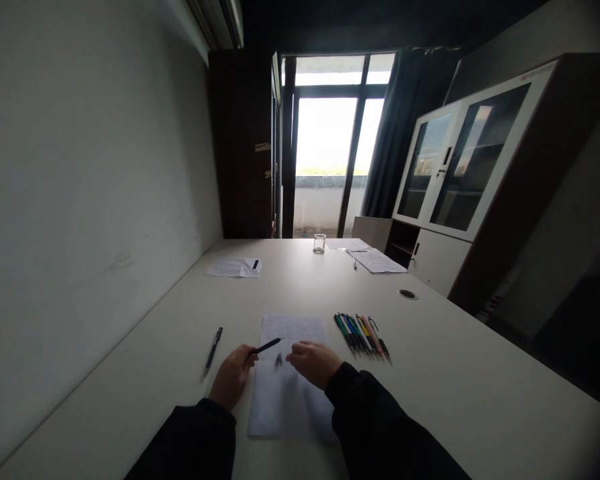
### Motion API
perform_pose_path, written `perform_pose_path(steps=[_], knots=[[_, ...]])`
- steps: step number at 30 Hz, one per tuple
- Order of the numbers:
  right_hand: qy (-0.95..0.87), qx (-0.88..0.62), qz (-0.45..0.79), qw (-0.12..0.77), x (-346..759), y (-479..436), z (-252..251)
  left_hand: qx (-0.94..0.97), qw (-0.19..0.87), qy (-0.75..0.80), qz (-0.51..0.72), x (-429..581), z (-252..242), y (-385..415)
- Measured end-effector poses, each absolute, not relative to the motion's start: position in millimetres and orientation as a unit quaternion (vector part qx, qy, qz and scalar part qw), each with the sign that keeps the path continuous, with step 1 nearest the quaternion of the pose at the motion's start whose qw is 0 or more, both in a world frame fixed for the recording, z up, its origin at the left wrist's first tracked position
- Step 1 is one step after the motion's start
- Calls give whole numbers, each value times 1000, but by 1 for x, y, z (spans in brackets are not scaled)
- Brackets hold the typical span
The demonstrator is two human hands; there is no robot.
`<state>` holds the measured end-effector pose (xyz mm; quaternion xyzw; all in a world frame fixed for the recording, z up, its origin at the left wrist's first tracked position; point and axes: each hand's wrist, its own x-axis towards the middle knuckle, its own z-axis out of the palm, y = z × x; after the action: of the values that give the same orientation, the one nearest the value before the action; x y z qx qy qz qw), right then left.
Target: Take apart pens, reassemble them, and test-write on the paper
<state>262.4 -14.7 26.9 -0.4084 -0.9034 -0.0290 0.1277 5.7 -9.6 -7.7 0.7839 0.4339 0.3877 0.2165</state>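
Note:
A lined sheet of paper (pixel 291 373) lies on the white table (pixel 445 380) in front of me. My left hand (pixel 233 377) is closed on a dark pen (pixel 266 347) whose tip points right over the sheet. My right hand (pixel 314 362) rests on the paper with fingers curled; whether it holds anything is hidden. A small dark piece (pixel 279 361), perhaps a pen cap, lies on the sheet between my hands. A row of several coloured pens (pixel 363 335) lies just right of the paper. One black pen (pixel 213 351) lies to the left.
Farther back lie a paper with a dark object (pixel 235 267), a glass (pixel 319 243), more sheets (pixel 376 260) and a pen (pixel 355 263). A cable hole (pixel 408 294) is in the tabletop. A wall runs along the left; a glass-door cabinet (pixel 460 173) stands right.

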Motion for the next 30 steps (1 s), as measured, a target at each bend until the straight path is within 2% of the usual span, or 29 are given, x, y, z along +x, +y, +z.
perform_pose_path(steps=[5,10,23,30], knots=[[-931,-351,-81,54,251,-3,27,775,208,451,392,4,-10,-6],[-944,-309,-114,25,249,-3,31,773,205,456,390,5,-9,-7],[-948,-289,-125,38,251,3,27,773,208,458,387,5,-9,-7],[-924,-364,-84,78,256,7,24,770,207,464,385,5,-9,-8]])
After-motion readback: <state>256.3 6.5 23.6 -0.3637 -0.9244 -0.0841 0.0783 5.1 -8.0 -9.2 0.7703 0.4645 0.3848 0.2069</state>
